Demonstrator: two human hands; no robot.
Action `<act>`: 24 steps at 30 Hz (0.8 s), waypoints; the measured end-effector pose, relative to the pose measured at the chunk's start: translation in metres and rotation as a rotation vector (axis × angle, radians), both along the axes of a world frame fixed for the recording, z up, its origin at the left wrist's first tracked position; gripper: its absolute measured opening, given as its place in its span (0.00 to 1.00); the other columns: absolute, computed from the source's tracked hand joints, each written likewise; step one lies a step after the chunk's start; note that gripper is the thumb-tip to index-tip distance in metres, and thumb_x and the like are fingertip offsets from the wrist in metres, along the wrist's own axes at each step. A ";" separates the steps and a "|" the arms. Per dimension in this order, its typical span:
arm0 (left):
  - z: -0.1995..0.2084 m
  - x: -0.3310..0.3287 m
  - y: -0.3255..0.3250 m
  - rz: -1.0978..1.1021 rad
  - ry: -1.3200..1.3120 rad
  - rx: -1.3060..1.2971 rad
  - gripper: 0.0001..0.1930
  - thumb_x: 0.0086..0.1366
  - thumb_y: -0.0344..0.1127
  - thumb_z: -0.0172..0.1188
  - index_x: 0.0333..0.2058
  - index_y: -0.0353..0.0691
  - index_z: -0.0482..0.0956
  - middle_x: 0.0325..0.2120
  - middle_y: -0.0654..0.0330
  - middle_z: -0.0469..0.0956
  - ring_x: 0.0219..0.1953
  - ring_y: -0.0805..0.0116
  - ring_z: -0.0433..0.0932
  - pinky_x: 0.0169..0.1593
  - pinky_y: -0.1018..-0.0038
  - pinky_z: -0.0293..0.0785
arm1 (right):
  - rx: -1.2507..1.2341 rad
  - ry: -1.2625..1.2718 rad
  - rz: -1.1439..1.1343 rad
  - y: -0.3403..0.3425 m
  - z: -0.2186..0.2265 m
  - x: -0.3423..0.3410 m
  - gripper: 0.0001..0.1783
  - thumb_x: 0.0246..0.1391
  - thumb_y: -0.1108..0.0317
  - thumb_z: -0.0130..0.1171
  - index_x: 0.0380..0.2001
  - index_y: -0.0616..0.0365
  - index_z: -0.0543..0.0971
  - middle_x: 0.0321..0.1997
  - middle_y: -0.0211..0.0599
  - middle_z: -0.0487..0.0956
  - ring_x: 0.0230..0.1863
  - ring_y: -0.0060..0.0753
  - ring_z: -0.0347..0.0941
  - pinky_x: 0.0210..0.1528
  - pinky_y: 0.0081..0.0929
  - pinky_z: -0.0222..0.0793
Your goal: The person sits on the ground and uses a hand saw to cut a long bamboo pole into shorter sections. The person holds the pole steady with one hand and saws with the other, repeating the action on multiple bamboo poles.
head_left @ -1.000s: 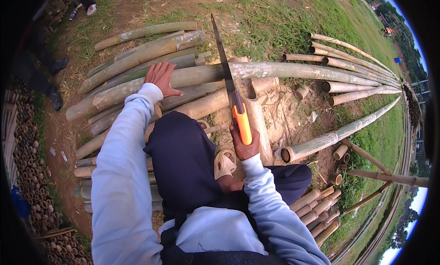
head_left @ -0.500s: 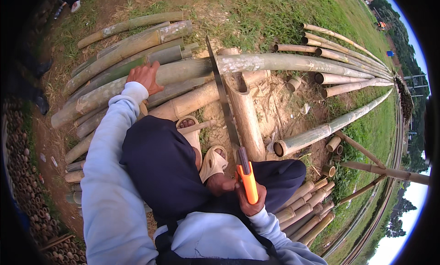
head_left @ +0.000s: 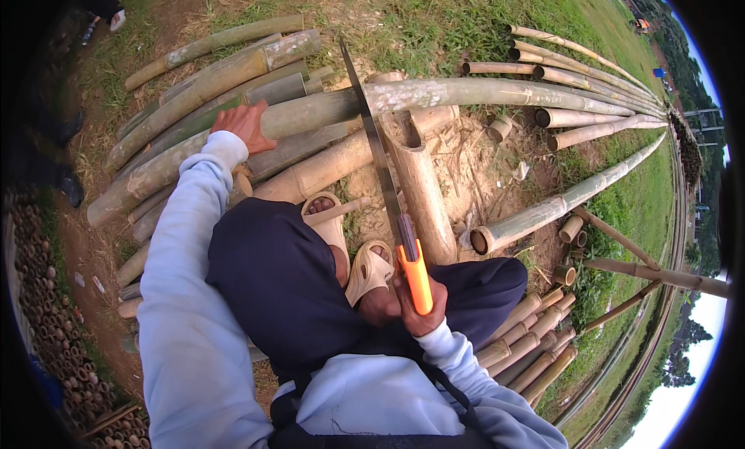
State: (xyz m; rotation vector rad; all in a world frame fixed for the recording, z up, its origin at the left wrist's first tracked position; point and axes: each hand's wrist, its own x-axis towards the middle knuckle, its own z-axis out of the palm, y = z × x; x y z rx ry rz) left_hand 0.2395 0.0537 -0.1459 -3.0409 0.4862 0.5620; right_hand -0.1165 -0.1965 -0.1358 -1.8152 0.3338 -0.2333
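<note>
A long bamboo pole [head_left: 473,92] lies across in front of me from left to right. My left hand [head_left: 244,128] grips its left part from above, thumb on the near side and fingers over the top. In my right hand [head_left: 423,305] is a handsaw [head_left: 380,158], held by its orange handle. Its long blade crosses the pole at right angles to the right of my left hand, its tip reaching past the far side. How deep the teeth sit in the bamboo I cannot tell. Under the pole, by the blade, lies a thick split bamboo piece [head_left: 423,193].
Several cut bamboo lengths [head_left: 209,84] lie at the left under and beyond the pole. More poles [head_left: 574,76] stretch away at the right, with short offcuts [head_left: 570,230] nearby. My sandalled feet [head_left: 369,270] are close below the blade. A person's foot [head_left: 117,19] shows at the far left.
The saw and my right hand have moved away from me, so the blade's tip reaches farther beyond the pole. My left hand keeps its grip on the bamboo.
</note>
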 end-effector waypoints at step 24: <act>0.015 0.014 -0.026 0.017 -0.022 -0.012 0.44 0.41 0.56 0.78 0.57 0.43 0.76 0.51 0.44 0.80 0.57 0.47 0.77 0.63 0.55 0.70 | -0.148 -0.064 0.003 -0.018 -0.007 0.133 0.14 0.57 0.61 0.66 0.34 0.63 0.80 0.27 0.57 0.79 0.28 0.63 0.76 0.32 0.44 0.70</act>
